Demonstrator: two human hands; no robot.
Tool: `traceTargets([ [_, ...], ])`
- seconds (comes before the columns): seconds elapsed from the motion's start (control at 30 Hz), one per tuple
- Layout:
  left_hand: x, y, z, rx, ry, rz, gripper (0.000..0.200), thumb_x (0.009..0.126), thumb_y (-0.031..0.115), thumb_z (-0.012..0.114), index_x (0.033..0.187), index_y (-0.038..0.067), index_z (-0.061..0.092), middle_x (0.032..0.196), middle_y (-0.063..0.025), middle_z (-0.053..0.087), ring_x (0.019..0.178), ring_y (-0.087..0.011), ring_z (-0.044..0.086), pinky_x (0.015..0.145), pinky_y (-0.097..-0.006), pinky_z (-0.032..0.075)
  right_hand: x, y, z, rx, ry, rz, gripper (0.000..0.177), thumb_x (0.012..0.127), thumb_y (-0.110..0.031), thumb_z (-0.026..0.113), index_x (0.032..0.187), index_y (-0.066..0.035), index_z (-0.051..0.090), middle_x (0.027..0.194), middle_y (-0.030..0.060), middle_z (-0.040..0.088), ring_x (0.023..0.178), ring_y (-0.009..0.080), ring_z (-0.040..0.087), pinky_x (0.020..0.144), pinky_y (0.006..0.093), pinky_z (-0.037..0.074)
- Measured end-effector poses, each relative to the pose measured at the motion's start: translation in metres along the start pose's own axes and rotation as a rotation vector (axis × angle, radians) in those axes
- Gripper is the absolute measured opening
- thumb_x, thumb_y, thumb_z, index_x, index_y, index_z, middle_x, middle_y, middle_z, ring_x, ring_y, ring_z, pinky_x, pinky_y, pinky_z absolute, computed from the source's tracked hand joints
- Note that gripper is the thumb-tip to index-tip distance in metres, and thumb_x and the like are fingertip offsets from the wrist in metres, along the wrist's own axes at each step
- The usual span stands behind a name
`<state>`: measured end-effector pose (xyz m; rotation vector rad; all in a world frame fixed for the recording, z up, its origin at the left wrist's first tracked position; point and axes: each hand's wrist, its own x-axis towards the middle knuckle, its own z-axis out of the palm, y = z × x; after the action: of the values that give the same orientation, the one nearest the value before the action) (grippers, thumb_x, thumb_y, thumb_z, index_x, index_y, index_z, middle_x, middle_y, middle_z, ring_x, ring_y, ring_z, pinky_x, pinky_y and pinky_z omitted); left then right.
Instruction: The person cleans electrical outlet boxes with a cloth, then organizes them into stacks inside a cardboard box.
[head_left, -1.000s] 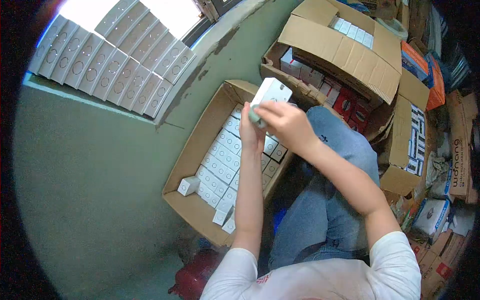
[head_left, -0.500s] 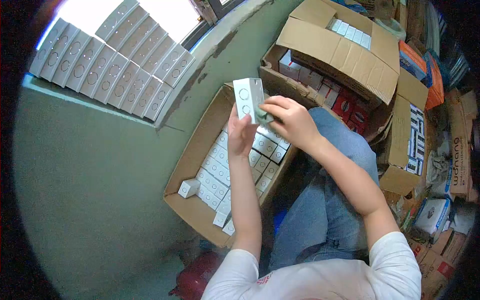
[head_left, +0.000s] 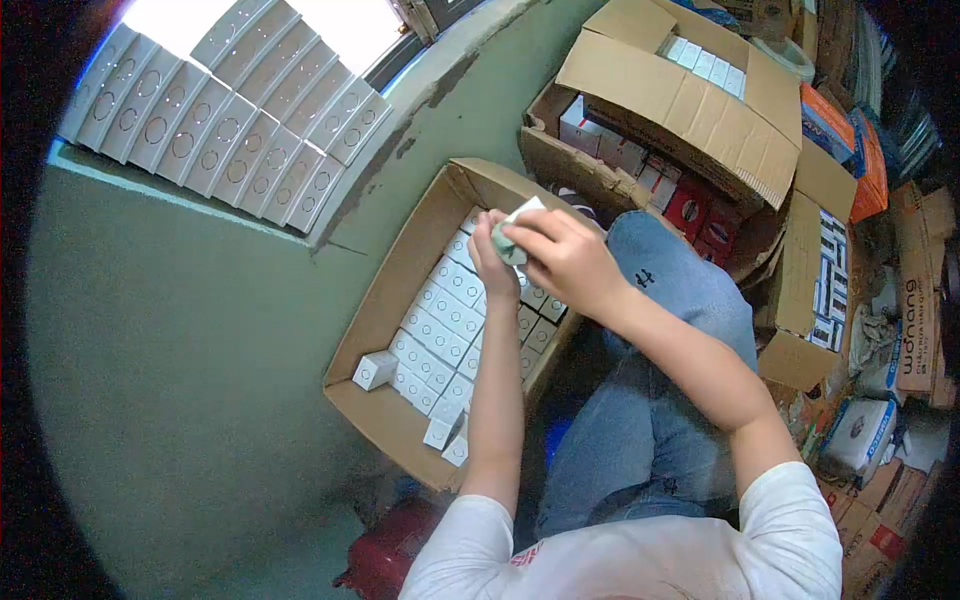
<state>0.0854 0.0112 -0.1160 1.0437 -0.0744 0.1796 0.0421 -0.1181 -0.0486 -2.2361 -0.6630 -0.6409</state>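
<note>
My left hand [head_left: 494, 262] is closed around a white rectangular electrical box [head_left: 528, 208], mostly hidden behind my fingers, with one pale corner showing. My right hand [head_left: 572, 262] pinches a crumpled pale green cloth [head_left: 506, 246] and presses it against the box. Below both hands stands an open cardboard carton [head_left: 392, 262] with rows of similar white boxes [head_left: 440, 330] marked with circles. One white box [head_left: 375, 370] sits apart at the carton's left side.
Grey-white boxes [head_left: 215, 135] are stacked in rows on the window ledge at upper left. Another open carton [head_left: 690, 110] holds white and red packages at upper right. A smaller carton [head_left: 800, 345] stands right of my knee [head_left: 665, 260]. Something dark red [head_left: 395, 545] lies at the bottom.
The white box has been tilted and lowered slightly, so its circled face is turned out of sight. My right hand has moved with the cloth, a little left and down.
</note>
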Motion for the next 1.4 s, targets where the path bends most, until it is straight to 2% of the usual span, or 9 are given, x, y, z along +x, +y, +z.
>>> traceTargets([
  [0.03,0.001,-0.001,0.002,0.137,0.075,0.0,0.047,0.102,0.037,0.041,0.067,0.008,0.055,0.064,0.0027,0.052,0.059,-0.0075,0.049,0.055,-0.0247,0.039,-0.003,0.001,0.006,0.015,0.019,0.004,0.038,0.07,-0.005,0.071,0.108,-0.004,0.065,0.106,0.0108,0.063,0.093,0.0315,0.064,0.083,0.0379,0.053],
  [0.17,-0.003,0.001,0.009,0.342,0.249,0.145,0.065,0.103,0.054,0.035,0.052,0.014,0.04,0.052,0.0049,0.043,0.048,-0.0052,0.039,0.046,-0.023,0.031,0.002,0.017,0.001,0.02,0.075,0.19,0.03,0.073,-0.01,0.07,0.102,-0.005,0.067,0.097,0.0124,0.063,0.089,0.0306,0.065,0.079,0.0392,0.053],
  [0.4,-0.008,0.014,0.025,0.382,0.309,0.008,0.062,0.101,0.053,0.043,0.059,0.007,0.048,0.057,0.0025,0.046,0.054,-0.0068,0.042,0.052,-0.0253,0.035,-0.009,-0.007,0.009,0.058,-0.051,0.177,0.026,0.077,-0.013,0.072,0.101,-0.004,0.068,0.094,0.0112,0.063,0.08,0.0298,0.066,0.072,0.0381,0.054],
  [0.57,0.0,-0.009,0.005,0.629,0.361,0.318,0.061,0.1,0.052,0.047,0.059,0.005,0.05,0.056,0.0022,0.047,0.055,-0.0081,0.043,0.05,-0.0264,0.035,-0.004,0.017,0.003,0.022,0.017,0.206,0.026,0.077,-0.012,0.071,0.101,-0.003,0.068,0.093,0.012,0.062,0.079,0.0306,0.065,0.07,0.0388,0.054],
  [0.73,-0.002,0.008,0.014,0.481,0.338,0.097,0.058,0.099,0.049,0.05,0.059,0.007,0.046,0.057,0.0034,0.045,0.055,-0.0069,0.04,0.049,-0.0265,0.032,-0.01,-0.006,0.012,0.126,-0.057,0.035,0.026,0.078,-0.009,0.07,0.103,-0.004,0.069,0.095,0.0113,0.064,0.079,0.029,0.066,0.071,0.0371,0.054],
  [0.93,-0.005,0.006,0.021,0.621,0.378,0.23,0.06,0.1,0.05,0.047,0.059,0.006,0.046,0.055,0.0034,0.042,0.054,-0.0069,0.038,0.049,-0.0256,0.03,0.002,0.023,0.001,0.092,0.082,0.297,0.022,0.078,-0.011,0.067,0.099,-0.003,0.067,0.093,0.0114,0.063,0.078,0.0312,0.066,0.07,0.0401,0.054],
  [1.1,-0.003,0.019,0.027,0.464,0.345,0.044,0.062,0.099,0.052,0.049,0.056,0.008,0.048,0.052,0.0033,0.044,0.048,-0.0061,0.04,0.046,-0.0236,0.031,-0.006,-0.013,0.007,0.051,0.023,0.023,0.025,0.077,-0.009,0.071,0.102,-0.007,0.069,0.096,0.0095,0.065,0.08,0.0278,0.066,0.072,0.0361,0.055],
  [1.33,0.0,0.006,0.019,0.257,0.439,0.042,0.057,0.101,0.047,0.048,0.055,0.013,0.043,0.054,0.0052,0.044,0.049,-0.0061,0.041,0.049,-0.0238,0.034,0.005,0.016,-0.004,0.085,0.074,0.386,0.021,0.08,-0.013,0.067,0.098,-0.003,0.069,0.094,0.0127,0.064,0.082,0.031,0.066,0.072,0.039,0.053],
  [1.4,0.002,0.006,0.015,0.097,0.291,-0.022,0.057,0.101,0.051,0.043,0.058,0.014,0.044,0.057,0.0041,0.044,0.052,-0.0067,0.042,0.05,-0.0225,0.034,0.004,0.021,-0.003,0.147,0.093,0.488,0.024,0.081,-0.017,0.065,0.099,-0.001,0.069,0.094,0.0168,0.065,0.085,0.0345,0.065,0.076,0.0404,0.052],
])
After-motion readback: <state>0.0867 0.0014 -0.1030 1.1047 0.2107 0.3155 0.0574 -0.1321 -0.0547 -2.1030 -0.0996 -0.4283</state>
